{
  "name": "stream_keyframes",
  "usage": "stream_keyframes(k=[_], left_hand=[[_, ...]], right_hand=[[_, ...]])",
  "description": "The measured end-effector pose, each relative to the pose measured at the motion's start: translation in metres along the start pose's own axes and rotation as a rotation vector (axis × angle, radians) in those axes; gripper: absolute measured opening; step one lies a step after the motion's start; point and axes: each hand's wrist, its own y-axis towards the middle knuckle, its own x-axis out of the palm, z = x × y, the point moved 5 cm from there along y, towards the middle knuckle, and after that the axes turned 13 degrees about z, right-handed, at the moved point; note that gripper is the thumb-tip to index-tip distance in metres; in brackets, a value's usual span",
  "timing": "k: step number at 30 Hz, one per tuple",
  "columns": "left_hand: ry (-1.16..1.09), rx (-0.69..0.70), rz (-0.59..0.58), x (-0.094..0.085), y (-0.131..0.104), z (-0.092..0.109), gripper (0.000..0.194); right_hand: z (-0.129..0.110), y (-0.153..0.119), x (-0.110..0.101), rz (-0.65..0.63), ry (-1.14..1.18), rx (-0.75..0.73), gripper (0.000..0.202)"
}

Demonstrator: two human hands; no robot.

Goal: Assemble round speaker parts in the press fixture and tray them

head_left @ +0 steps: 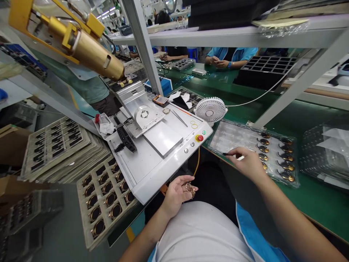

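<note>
Low in front of my body, my left hand [177, 194] has its fingers curled around a gold-coloured watch case [190, 190]. To the right, my right hand [247, 163] pinches a small dark piece [225, 154] at the near left edge of a clear plastic tray [231, 136]. Round gold and black parts [287, 156] with thin dark tails sit in the right-hand columns of that tray. What exactly the dark piece is cannot be made out. At the left, a pale tray [81, 214] bears several round gold-rimmed watch cases [110, 199].
A white machine base [152, 160] with a red button [200, 138] stands ahead, under a gold cylinder [99, 54]. Tweezers [179, 118] lie on it. A white fan [209, 110] is beside it. Stacked trays [60, 153] stand left. A co-worker's hands [219, 62] show across the green bench.
</note>
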Motion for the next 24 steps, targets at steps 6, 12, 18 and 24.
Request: stream_keyframes(k=[6, 12, 18, 24], left_hand=[[-0.055, -0.027, -0.148, 0.017, -0.012, 0.030, 0.095], [-0.059, 0.006, -0.052, -0.006, -0.019, 0.039, 0.100], [-0.082, 0.021, -0.046, -0.009, -0.023, 0.039, 0.102], [-0.065, 0.019, -0.052, -0.015, -0.017, 0.040, 0.089]], right_hand=[[-0.132, -0.061, 0.021, 0.104, 0.463, -0.793, 0.021], [-0.145, -0.051, 0.046, -0.213, 0.645, -0.545, 0.036], [-0.147, -0.046, 0.060, -0.255, 0.792, -0.396, 0.019], [-0.156, -0.049, 0.059, -0.285, 0.751, -0.533, 0.018]])
